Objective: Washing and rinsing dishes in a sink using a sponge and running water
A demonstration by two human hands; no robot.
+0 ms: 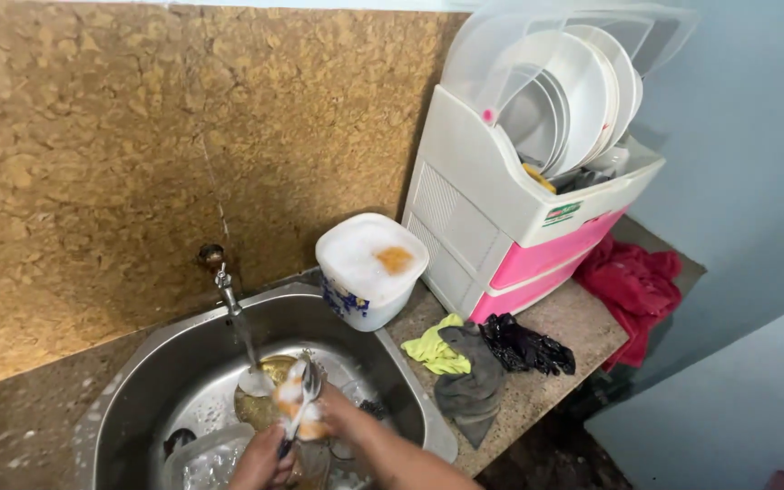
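Hands met over a steel sink [138,399] set into a speckled stone surface [564,318], under a thin stream of water from a wall tap [220,272]. The left hand [263,465] was closed around the dark handle of a spoon [301,399], holding it tilted with the bowl end upward. The right hand [333,417], reaching in from the lower right, was closed on a soapy sponge [290,392] pressed against the spoon's upper part; foam hid the exact finger grip. Beneath both hands, inside the sink, lay a brass-coloured dish [269,374], a clear plastic container [206,458] at the lower left, and other wet items too blurred to tell apart.

On the rim just behind the sink stood a white tub [369,272] with a blue floral pattern, its top covered in foam with an orange patch. Beside it, to the right, a white and pink dish rack [510,236] with a raised clear lid held upright white plates [583,91]. In front of the rack, a yellow-green cloth [433,349], a grey cloth [474,381] and a black cloth [528,345] lay touching one another on the surface. A red cloth [632,286] was draped at the far right end. Rough ochre wall [93,136] rose behind the sink.
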